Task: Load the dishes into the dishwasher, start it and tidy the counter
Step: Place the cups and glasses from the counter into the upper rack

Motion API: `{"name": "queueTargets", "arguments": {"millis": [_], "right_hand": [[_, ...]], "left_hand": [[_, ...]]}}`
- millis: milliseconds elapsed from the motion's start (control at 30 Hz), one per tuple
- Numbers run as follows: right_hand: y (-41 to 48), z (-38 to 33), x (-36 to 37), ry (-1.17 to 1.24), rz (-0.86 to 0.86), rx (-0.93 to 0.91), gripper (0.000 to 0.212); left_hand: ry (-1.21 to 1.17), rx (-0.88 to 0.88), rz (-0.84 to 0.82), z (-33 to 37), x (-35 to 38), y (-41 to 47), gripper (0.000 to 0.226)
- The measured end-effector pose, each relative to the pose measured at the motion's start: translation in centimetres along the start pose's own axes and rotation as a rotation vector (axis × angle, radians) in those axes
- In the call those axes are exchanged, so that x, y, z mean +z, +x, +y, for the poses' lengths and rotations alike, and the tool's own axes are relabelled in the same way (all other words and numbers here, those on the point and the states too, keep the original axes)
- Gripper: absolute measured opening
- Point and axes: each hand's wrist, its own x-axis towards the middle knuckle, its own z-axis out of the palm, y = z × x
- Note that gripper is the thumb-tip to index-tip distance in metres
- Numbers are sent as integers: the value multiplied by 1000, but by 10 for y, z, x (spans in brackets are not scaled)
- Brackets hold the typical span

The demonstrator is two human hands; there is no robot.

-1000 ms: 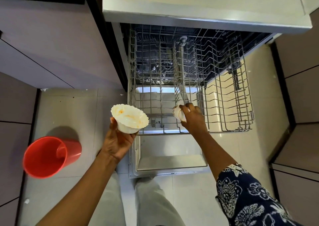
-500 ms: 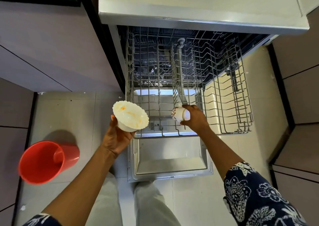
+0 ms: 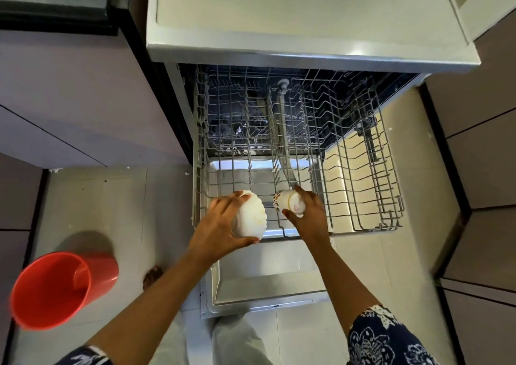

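Both hands are clenched on dishes over the near edge of the pulled-out wire rack [image 3: 363, 186]. Fingers and thumb of the left hand [image 3: 220, 225] wrap the white scalloped bowl [image 3: 251, 216], which is tipped on its side with its rim turned toward the other hand. Just beside it, the right hand [image 3: 310, 214] grasps a small patterned cup [image 3: 289, 201], also tilted, its mouth pointing toward the bowl; bowl and cup sit close together but apart. Beyond both grips the rack's tines stretch back into the dark tub of the dishwasher [image 3: 307, 29], with no other dishes visible among them. Below the hands lies the lowered dishwasher door [image 3: 268, 286]. Well off to the left of the bowl hand, a red bucket [image 3: 61, 289] stands on the tiled floor [image 3: 117, 211].
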Motion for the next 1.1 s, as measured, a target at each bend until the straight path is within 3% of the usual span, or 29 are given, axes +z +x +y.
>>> {"name": "queueTargets", "arguments": {"millis": [167, 533, 700, 800, 967, 1100], "right_hand": [[-3, 2, 6, -101, 34, -70, 71], [0, 6, 11, 118, 51, 31, 71], [6, 0, 12, -157, 4, -44, 71], [11, 1, 16, -361, -96, -159, 69], [34, -16, 22, -570, -260, -174, 68], [33, -16, 26, -519, -252, -142, 67]], "left_hand": [[33, -76, 46, -3, 33, 2, 104], [27, -259, 108, -14, 59, 7, 102], [3, -326, 93, -12, 60, 9, 99], [-15, -342, 82, -13, 63, 9, 100], [15, -346, 77, -15, 65, 9, 103], [-25, -362, 71, -11, 63, 10, 102]]}}
